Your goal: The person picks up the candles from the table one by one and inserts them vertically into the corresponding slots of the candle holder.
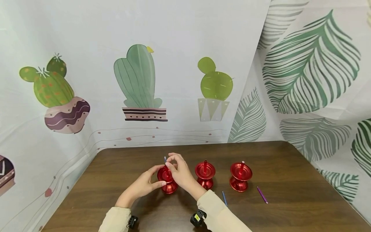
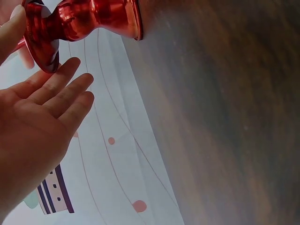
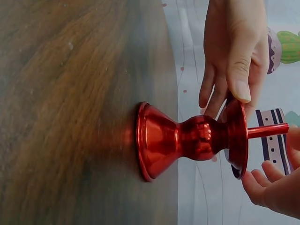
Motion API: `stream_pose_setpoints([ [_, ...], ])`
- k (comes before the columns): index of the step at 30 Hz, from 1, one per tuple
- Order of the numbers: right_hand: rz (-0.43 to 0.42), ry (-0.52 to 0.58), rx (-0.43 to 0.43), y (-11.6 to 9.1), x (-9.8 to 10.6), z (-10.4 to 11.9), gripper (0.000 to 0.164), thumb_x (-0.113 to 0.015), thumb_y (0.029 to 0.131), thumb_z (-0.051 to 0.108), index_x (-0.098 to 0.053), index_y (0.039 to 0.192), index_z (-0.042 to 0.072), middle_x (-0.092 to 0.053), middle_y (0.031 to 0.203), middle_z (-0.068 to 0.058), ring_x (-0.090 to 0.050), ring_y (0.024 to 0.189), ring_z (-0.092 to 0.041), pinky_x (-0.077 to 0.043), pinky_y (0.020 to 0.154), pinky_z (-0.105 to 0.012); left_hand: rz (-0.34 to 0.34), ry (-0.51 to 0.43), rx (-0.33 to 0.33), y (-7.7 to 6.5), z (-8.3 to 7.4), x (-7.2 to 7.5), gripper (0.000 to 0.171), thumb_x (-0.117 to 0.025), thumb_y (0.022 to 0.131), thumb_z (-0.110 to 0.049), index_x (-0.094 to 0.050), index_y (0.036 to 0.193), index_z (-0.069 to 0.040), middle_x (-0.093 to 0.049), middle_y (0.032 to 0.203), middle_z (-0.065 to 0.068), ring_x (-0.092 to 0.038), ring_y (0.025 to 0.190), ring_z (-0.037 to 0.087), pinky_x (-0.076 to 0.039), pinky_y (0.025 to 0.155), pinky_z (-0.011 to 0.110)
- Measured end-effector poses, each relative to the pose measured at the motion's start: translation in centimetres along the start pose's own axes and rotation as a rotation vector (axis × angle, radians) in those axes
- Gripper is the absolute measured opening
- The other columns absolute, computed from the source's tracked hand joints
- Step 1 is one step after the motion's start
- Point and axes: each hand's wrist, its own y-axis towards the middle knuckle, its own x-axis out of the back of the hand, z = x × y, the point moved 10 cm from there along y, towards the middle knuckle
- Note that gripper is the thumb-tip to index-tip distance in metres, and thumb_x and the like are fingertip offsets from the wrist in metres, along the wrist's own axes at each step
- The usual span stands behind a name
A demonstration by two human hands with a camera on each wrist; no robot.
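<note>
The leftmost red metallic candle holder [image 1: 169, 187] stands upright on the dark wooden table, a thin tube [image 3: 268, 131] rising from its dish. My left hand [image 1: 142, 186] grips the dish's rim, thumb [image 3: 242, 89] on the near side and fingers behind. Above the dish, my right hand [image 1: 181, 172] pinches a thin blue stick [image 1: 165, 159] over the tube, its pale tip showing beyond the fingers. Other fingertips of that hand are right at the rim in the right wrist view. In the left wrist view the dish's underside [image 2: 40, 42] shows above the left hand's fingers [image 2: 70, 93].
Two similar red holders stand to the right, a middle one [image 1: 205, 175] and a right one [image 1: 240, 176] with a whitish tip at its tube. A blue stick [image 1: 224, 198] and a purple stick [image 1: 262, 195] lie in front of them. A patterned cloth [image 1: 179, 80] hangs behind the table.
</note>
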Motion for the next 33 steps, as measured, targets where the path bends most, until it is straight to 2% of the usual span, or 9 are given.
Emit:
stream_pose_setpoints([
  [4,0.020,-0.013,-0.012,0.0,0.0,-0.3,0.007,-0.057,0.096,0.007,-0.060,0.102,0.006,-0.050,0.134,-0.014,-0.047,0.124,-0.033,-0.046,0.095,-0.049,0.000,-0.004,0.003,0.0,0.1,-0.1,0.062,-0.072,0.087,-0.024,-0.045,0.136,0.003,-0.055,0.132,0.018,-0.049,0.124,0.039,-0.037,0.102,0.057],
  [10,0.019,0.009,0.003,-0.1,0.1,-0.1,0.012,-0.060,0.095,0.010,-0.062,0.104,0.002,-0.051,0.133,-0.014,-0.047,0.124,-0.033,-0.046,0.094,-0.052,-0.002,0.000,0.007,0.0,0.2,-0.2,0.063,-0.072,0.087,-0.026,-0.045,0.136,0.003,-0.056,0.131,0.018,-0.050,0.123,0.038,-0.038,0.101,0.057],
  [15,0.016,-0.021,-0.003,-0.3,0.5,0.4,0.014,-0.062,0.094,0.010,-0.062,0.107,0.003,-0.052,0.130,-0.014,-0.051,0.120,-0.029,-0.048,0.092,-0.047,0.017,-0.027,0.024,0.0,0.4,-0.4,0.065,-0.071,0.088,-0.027,-0.042,0.138,0.002,-0.053,0.134,0.018,-0.047,0.127,0.039,-0.035,0.103,0.058],
  [22,0.070,-0.062,-0.016,-0.9,1.0,1.0,0.029,-0.060,0.095,0.014,-0.057,0.122,0.004,-0.054,0.126,-0.012,-0.049,0.121,-0.029,-0.046,0.097,-0.047,0.027,-0.051,0.029,-0.2,0.5,-0.5,0.067,-0.070,0.089,-0.026,-0.040,0.140,0.002,-0.048,0.138,0.019,-0.042,0.130,0.041,-0.034,0.104,0.059],
  [26,0.103,-0.094,0.012,-1.2,1.4,1.4,0.037,-0.059,0.096,0.018,-0.053,0.129,0.002,-0.053,0.129,-0.011,-0.048,0.122,-0.030,-0.045,0.099,-0.047,0.031,-0.048,0.026,-0.3,0.3,-0.5,0.068,-0.070,0.089,-0.027,-0.038,0.142,0.002,-0.046,0.138,0.019,-0.039,0.131,0.041,-0.033,0.104,0.061],
  [29,0.131,-0.133,0.046,-1.5,1.5,1.9,0.041,-0.058,0.097,0.020,-0.050,0.133,0.003,-0.052,0.132,-0.012,-0.047,0.124,-0.030,-0.044,0.100,-0.048,0.004,-0.030,0.037,-0.3,0.1,-0.1,0.070,-0.070,0.089,-0.028,-0.036,0.143,0.001,-0.045,0.139,0.020,-0.039,0.132,0.041,-0.032,0.104,0.061],
  [33,0.149,-0.182,0.066,-2.0,2.0,2.7,0.045,-0.057,0.098,0.024,-0.047,0.138,0.005,-0.050,0.138,-0.011,-0.046,0.129,-0.029,-0.041,0.103,-0.049,-0.065,0.017,0.053,-0.3,-0.5,0.7,0.072,-0.071,0.088,-0.029,-0.036,0.145,-0.001,-0.044,0.141,0.020,-0.039,0.133,0.039,-0.033,0.105,0.059],
])
